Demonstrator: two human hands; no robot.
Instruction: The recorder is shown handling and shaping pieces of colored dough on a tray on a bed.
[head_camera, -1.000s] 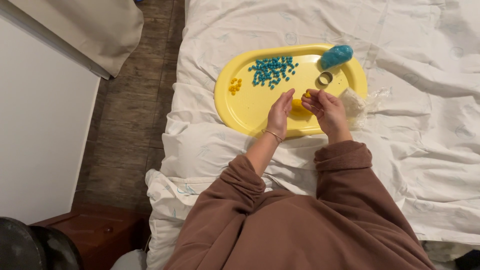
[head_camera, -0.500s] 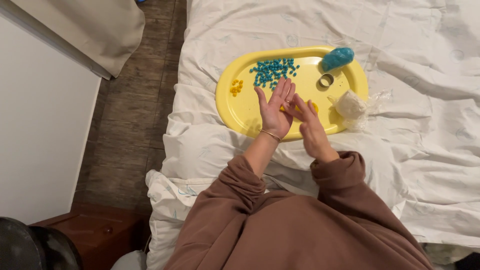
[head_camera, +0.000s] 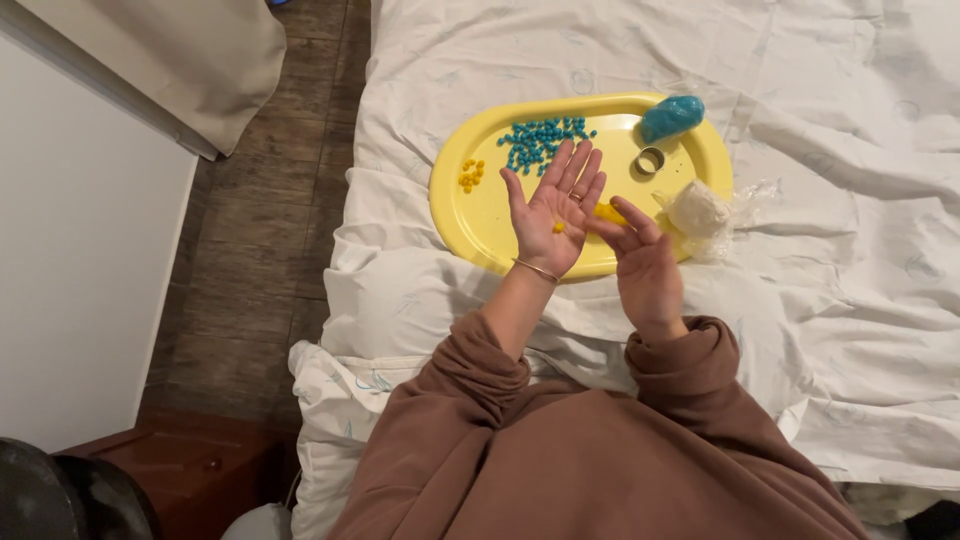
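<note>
left hand (head_camera: 553, 215): open flat, palm up, tiny yellow ball (head_camera: 558, 227) resting loose
right hand (head_camera: 645, 262): released, empty
risk: ball could roll off onto tray (head_camera: 470, 215) if palm tips

A tiny yellow ball (head_camera: 558, 227) sits on the open, upturned palm of the left hand (head_camera: 553, 212), whose fingers point toward twelve o'clock over the yellow oval tray (head_camera: 480, 215). At about three o'clock from the ball, a small lump of yellow dough (head_camera: 608, 212) shows just beside the fingertips of the right hand (head_camera: 645, 265), which lies palm up with fingers aimed toward eleven o'clock; whether the fingers touch the lump cannot be told. Both pieces are the same bright yellow, soft-looking and matte.
</note>
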